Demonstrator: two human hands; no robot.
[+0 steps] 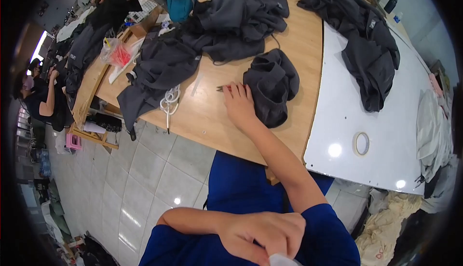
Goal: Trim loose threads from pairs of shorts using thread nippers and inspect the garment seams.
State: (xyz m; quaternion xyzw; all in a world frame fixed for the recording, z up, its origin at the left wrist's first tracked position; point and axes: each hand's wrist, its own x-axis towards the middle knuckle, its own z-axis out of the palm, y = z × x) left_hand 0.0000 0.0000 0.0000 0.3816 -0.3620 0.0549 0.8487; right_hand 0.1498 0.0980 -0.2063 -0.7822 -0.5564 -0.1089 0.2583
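On the wooden table, my right hand [239, 104] is closed over a small pair of thread snips [220, 88]. Their metal tips stick out to the left of my fingers, which hide the handles. Beside that hand, to its right, a bundled dark grey garment [272, 85] stands in a heap. My left hand [267, 232] is close to my body, in front of my blue shirt, its fingers curled. A white piece [282, 260] shows at those fingers, cut off by the lower edge, so its kind is unclear.
More dark grey garments [241, 15] cover the table's far side, near a white cord [170, 101]. A tape roll [361, 143] lies on the white tabletop [333, 121] at right. A plastic bag with red contents [115, 53] is at left. Other people [43, 95] work beyond.
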